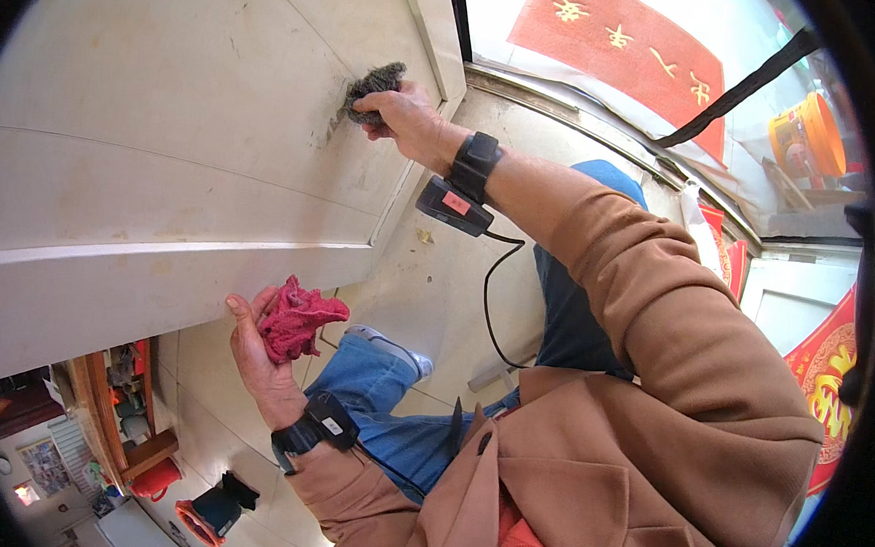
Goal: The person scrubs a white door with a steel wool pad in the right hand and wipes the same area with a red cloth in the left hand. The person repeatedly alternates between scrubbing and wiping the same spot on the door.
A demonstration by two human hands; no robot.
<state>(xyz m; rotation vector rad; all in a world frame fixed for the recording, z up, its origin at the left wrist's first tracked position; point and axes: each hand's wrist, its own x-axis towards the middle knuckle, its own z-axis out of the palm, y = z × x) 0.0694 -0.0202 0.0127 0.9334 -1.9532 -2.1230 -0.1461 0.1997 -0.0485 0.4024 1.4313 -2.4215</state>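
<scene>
My right hand [406, 117] grips a dark grey wad of steel wool [374, 87] against a white panelled door [193, 93]. Dark smears [332, 123] mark the door's surface right beside the wad. A crumpled pink cloth [299, 319] rests in my left hand [256, 349], held between palm and fingers. That hand is close to the door's edge [182, 277]; whether its fingertips touch the edge I cannot tell. Each wrist wears a black strap with a small box, and a cable runs from each box.
Beige floor tiles [428, 295] lie below, around my jeans and shoe [395, 350]. At upper right are a glass door's track [567, 116], a red mat [624, 52] bearing writing and an orange bucket [810, 138]. A wooden shelf [103, 403] and a dark boot-like item [216, 508] lie lower left.
</scene>
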